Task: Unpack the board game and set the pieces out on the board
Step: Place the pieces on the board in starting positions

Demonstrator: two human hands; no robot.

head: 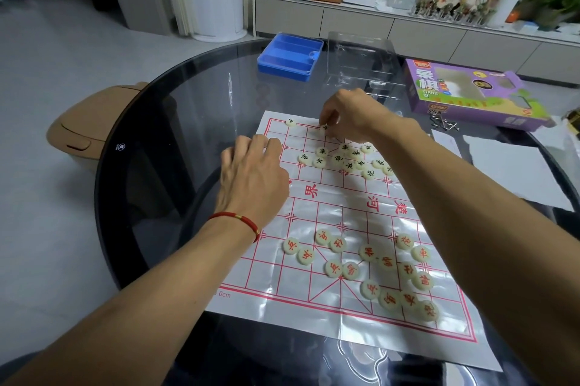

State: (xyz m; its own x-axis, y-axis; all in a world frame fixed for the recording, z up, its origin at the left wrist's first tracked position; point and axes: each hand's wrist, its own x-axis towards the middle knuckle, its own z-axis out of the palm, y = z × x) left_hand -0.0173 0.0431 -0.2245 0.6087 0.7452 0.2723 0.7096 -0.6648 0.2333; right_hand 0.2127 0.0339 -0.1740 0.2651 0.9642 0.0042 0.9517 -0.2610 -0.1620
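Observation:
A white plastic board sheet (332, 210) with a red grid lies on the round glass table. Several pale round pieces with black characters (345, 159) lie loose on its far half. Several with red characters (370, 263) are scattered over the near half. One black-marked piece (291, 122) stands alone at the far left corner. My right hand (348, 115) pinches another black-marked piece (325, 127) on the far edge line. My left hand (251, 166) lies on the board's left edge, fingers curled downward, and nothing shows in it.
A blue plastic tray (290, 56) and a clear plastic insert (361, 56) sit at the table's far side. The purple game box (467, 93) lies at the right, with white paper sheets (514, 166) nearer. A tan bin (91, 125) stands left of the table.

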